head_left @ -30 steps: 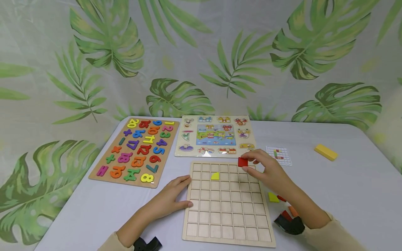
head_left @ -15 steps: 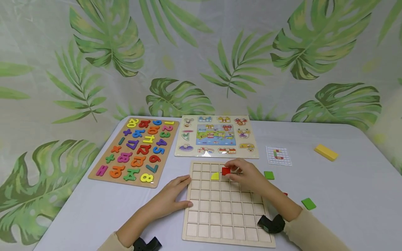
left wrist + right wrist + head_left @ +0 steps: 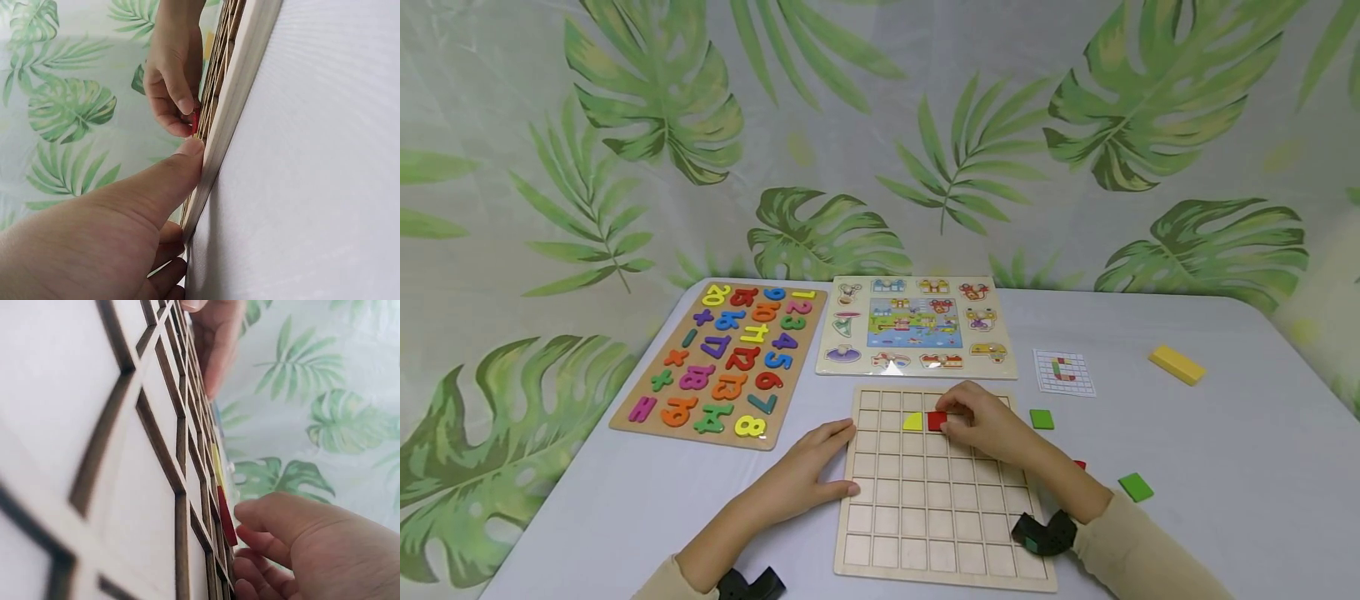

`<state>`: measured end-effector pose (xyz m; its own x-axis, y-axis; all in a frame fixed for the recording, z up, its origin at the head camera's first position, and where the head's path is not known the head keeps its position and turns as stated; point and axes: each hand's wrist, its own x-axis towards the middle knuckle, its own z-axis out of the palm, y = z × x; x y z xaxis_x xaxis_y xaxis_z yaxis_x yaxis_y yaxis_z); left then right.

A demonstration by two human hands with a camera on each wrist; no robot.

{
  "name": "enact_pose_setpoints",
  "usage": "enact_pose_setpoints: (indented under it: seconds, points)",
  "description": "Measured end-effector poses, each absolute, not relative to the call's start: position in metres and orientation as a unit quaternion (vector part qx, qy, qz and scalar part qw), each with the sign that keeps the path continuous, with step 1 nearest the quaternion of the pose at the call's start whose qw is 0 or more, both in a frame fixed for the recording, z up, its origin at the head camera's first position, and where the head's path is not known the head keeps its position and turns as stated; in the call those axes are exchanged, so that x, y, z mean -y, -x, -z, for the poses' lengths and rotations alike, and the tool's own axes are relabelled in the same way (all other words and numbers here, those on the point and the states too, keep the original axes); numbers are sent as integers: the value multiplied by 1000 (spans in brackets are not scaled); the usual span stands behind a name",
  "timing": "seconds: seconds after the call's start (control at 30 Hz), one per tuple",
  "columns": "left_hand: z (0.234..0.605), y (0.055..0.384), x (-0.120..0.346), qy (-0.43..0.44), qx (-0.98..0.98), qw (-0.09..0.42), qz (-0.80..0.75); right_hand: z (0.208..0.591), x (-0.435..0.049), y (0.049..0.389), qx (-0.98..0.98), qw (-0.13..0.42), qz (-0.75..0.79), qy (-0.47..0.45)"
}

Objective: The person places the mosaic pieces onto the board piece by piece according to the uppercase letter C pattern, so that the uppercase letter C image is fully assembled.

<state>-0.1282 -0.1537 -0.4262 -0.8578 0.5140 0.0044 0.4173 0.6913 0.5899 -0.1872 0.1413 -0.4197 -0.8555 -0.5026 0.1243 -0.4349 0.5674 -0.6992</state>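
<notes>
My right hand (image 3: 988, 423) pinches the right edge of a red square tile (image 3: 936, 422). The tile lies at a cell of the gridded wooden board (image 3: 940, 521), just right of a yellow quarter-round tile (image 3: 913, 422). In the right wrist view the red tile (image 3: 226, 517) looks slightly tilted at the grid, with the thumb close against it. My left hand (image 3: 801, 473) rests along the board's left edge, fingers extended and thumb tip on the rim; the left wrist view shows that thumb (image 3: 178, 165) touching the edge.
Right of the board lie green tiles (image 3: 1041, 419) and a partly hidden red piece (image 3: 1079, 465). Behind are a pattern card (image 3: 1078, 379), a yellow block (image 3: 1177, 365) and a picture puzzle (image 3: 910, 367). A number puzzle (image 3: 715, 379) lies at left.
My right hand has carried the red tile leftward from the board's upper right, then lowered it beside the yellow tile. My left hand has stayed at the board's edge.
</notes>
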Motion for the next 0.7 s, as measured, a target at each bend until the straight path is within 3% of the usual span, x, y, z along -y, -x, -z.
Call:
enact_pose_setpoints:
  seconds: [0.53, 0.7]
  points:
    - [426, 128, 154, -255, -916, 79, -299, 409, -145, 184, -881, 79, 386, 262]
    - [428, 128, 154, -254, -917, 78, -298, 392, -157, 178, -864, 55, 418, 276]
